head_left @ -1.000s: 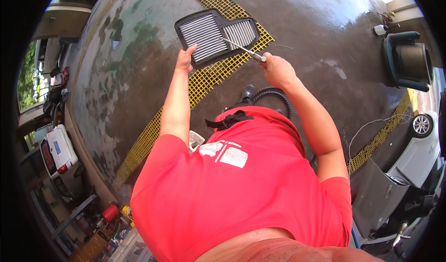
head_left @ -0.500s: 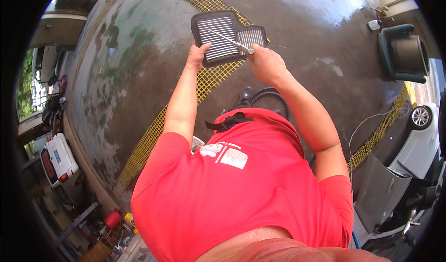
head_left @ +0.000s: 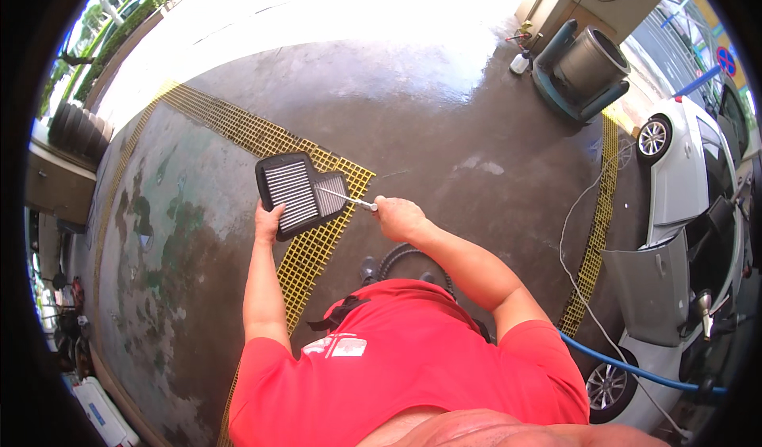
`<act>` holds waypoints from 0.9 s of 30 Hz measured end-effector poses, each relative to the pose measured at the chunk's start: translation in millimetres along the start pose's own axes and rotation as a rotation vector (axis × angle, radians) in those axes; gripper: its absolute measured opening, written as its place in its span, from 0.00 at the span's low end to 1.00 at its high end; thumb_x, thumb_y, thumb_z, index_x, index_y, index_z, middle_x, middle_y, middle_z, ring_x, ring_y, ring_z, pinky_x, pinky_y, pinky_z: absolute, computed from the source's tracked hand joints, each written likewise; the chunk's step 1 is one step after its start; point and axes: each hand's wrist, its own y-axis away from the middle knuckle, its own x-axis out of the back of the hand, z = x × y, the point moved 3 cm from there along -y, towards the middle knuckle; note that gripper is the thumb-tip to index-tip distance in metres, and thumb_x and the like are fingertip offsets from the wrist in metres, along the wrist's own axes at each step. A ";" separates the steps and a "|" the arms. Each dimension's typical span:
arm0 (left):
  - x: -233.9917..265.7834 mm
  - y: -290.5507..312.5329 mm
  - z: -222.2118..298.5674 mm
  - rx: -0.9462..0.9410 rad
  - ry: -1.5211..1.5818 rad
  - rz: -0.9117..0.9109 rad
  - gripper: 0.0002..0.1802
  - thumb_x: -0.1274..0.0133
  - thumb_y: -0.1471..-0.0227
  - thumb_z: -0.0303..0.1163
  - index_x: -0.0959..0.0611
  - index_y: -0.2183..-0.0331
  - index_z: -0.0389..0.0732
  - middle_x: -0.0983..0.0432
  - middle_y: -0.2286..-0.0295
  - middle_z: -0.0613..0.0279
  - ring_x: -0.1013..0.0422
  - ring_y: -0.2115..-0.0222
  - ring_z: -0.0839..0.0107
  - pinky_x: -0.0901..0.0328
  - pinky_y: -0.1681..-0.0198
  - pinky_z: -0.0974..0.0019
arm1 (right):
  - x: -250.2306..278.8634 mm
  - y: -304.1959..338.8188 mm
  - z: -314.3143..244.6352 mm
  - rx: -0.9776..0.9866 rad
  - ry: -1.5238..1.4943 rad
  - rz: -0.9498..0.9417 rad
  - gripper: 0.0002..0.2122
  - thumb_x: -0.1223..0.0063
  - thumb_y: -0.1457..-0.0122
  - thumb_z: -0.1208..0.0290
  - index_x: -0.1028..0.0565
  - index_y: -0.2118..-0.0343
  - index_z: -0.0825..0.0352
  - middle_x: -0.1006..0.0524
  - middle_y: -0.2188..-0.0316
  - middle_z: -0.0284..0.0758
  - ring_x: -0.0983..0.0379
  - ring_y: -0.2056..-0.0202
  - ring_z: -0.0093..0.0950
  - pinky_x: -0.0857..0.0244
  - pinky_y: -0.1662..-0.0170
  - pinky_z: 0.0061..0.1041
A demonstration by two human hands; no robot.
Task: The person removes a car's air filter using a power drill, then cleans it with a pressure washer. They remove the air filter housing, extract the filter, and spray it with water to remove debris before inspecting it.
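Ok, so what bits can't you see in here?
All in the head view:
Pleated air filter: its underside, turned away from the camera.
Left hand: some fingers, hidden behind the filter.
Blow gun: its handle, covered by the right hand.
White vehicle, lower left: the rest, cut off by the lower edge and dark rim.

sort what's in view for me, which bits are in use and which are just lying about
In use:
- pleated filter panel, in the left hand
- thin metal-nozzled tool, in the right hand

Just about:
- silver car, door open
- grey drum
- white bottle
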 end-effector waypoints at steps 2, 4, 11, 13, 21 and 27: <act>-0.4 -11.5 4.8 -0.040 -0.162 -0.007 0.28 0.38 0.57 0.25 0.27 0.52 0.36 0.23 0.60 0.57 0.26 0.62 0.69 0.31 0.55 0.65 | 1.0 10.7 -2.0 0.054 0.007 -0.034 0.10 0.52 0.40 0.63 0.30 0.64 0.66 0.23 0.68 0.48 0.26 0.61 0.48 0.34 0.58 0.45; -0.8 -13.8 6.6 -0.024 -0.157 -0.036 0.29 0.38 0.58 0.25 0.27 0.51 0.36 0.22 0.60 0.57 0.26 0.61 0.69 0.32 0.55 0.65 | 11.0 20.0 -12.3 0.036 -0.020 -0.029 0.11 0.52 0.40 0.63 0.29 0.64 0.67 0.22 0.67 0.47 0.26 0.60 0.47 0.33 0.58 0.44; -12.4 -9.3 43.4 -0.254 -0.527 -0.086 0.31 0.37 0.60 0.30 0.27 0.50 0.44 0.22 0.61 0.52 0.25 0.59 0.56 0.32 0.54 0.59 | 9.4 27.8 29.9 0.024 -0.383 0.103 0.09 0.48 0.42 0.69 0.28 0.65 0.70 0.22 0.71 0.41 0.24 0.67 0.37 0.32 0.64 0.39; -54.8 7.3 77.3 -0.336 -0.811 -0.149 0.30 0.38 0.59 0.34 0.27 0.51 0.47 0.23 0.62 0.50 0.27 0.60 0.50 0.32 0.56 0.53 | -1.6 19.6 76.0 -0.129 -0.656 0.163 0.09 0.46 0.43 0.70 0.28 0.64 0.70 0.23 0.74 0.37 0.24 0.70 0.30 0.31 0.67 0.34; -133.8 93.9 100.1 -0.762 -1.012 -0.236 0.31 0.38 0.62 0.30 0.28 0.52 0.46 0.29 0.63 0.53 0.28 0.65 0.52 0.31 0.63 0.54 | 17.8 -13.3 126.1 -0.529 -1.106 0.498 0.13 0.46 0.39 0.67 0.31 0.55 0.66 0.24 0.68 0.37 0.23 0.78 0.30 0.27 0.80 0.30; -183.7 136.7 76.0 -0.807 -0.950 -0.267 0.32 0.38 0.62 0.30 0.28 0.51 0.45 0.30 0.61 0.52 0.28 0.64 0.52 0.31 0.63 0.55 | 6.9 -31.0 107.4 -0.505 -1.303 0.470 0.11 0.48 0.38 0.66 0.32 0.56 0.64 0.25 0.68 0.32 0.23 0.73 0.29 0.25 0.77 0.33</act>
